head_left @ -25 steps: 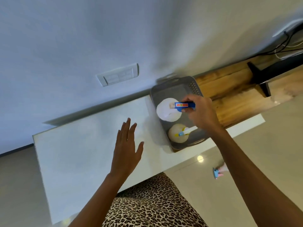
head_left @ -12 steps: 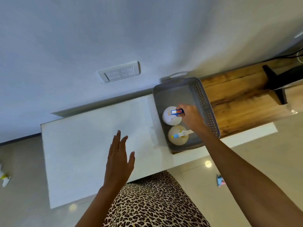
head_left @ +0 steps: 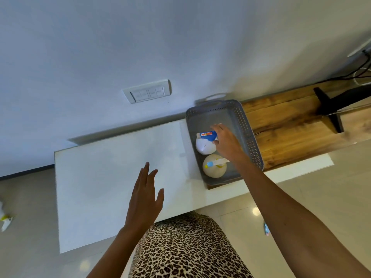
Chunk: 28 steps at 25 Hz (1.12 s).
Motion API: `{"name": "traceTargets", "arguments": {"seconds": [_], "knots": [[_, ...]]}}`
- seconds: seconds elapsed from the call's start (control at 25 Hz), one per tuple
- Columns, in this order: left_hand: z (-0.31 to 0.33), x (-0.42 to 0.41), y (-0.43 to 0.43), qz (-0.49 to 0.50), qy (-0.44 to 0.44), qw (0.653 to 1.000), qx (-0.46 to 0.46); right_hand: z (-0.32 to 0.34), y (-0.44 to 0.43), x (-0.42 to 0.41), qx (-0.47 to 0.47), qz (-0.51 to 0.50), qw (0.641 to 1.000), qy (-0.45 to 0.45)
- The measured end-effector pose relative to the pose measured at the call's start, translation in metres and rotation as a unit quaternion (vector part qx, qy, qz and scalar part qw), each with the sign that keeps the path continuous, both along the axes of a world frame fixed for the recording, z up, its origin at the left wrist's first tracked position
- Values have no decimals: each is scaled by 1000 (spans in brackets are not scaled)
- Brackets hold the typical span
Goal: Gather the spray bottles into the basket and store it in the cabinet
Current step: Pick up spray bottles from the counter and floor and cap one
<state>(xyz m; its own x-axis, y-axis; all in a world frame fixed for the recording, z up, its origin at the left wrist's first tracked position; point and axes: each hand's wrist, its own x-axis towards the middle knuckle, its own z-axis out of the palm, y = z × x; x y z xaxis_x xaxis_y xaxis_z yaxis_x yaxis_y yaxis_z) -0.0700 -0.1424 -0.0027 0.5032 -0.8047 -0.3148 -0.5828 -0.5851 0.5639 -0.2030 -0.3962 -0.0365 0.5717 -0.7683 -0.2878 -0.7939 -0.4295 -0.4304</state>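
Observation:
A grey perforated basket [head_left: 248,125] sits where the white cabinet top [head_left: 112,169] meets a wooden counter. Two spray bottles stand in it. The white bottle with a blue trigger head [head_left: 204,146] is farther from me; the cream bottle with a light-blue and yellow nozzle [head_left: 212,169] is nearer. My right hand [head_left: 226,142] reaches into the basket, fingers curled over the blue trigger head. My left hand [head_left: 145,195] hovers flat above the white top with fingers apart, holding nothing.
A wooden counter [head_left: 291,125] runs right of the basket, with a black monitor stand [head_left: 329,111] and cables behind. A switch plate [head_left: 147,91] is on the wall. On the floor, a white-yellow object [head_left: 5,220] lies far left and a small pink-blue item [head_left: 266,229] lies right.
My right hand has lowered the white bottle into the basket, so it now stands beside the cream one. My left hand has drifted slightly back toward me.

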Motion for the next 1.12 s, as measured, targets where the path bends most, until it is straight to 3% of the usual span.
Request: {"name": "traceTargets", "arguments": {"seconds": [0.28,0.56,0.84,1.12], "knots": [[26,-9,4,-78,-24,995,-61,48,63,-52,-40,-95,992,-72],[49,-72,3,-176,-29,978,-109,74,147,-150,-30,-191,976,-103],[47,-198,-26,-301,-30,948,-99,58,189,-314,-14,-315,944,-100],[-9,-385,-41,-372,-17,928,-8,-2,226,-498,98,-368,924,-44]]}}
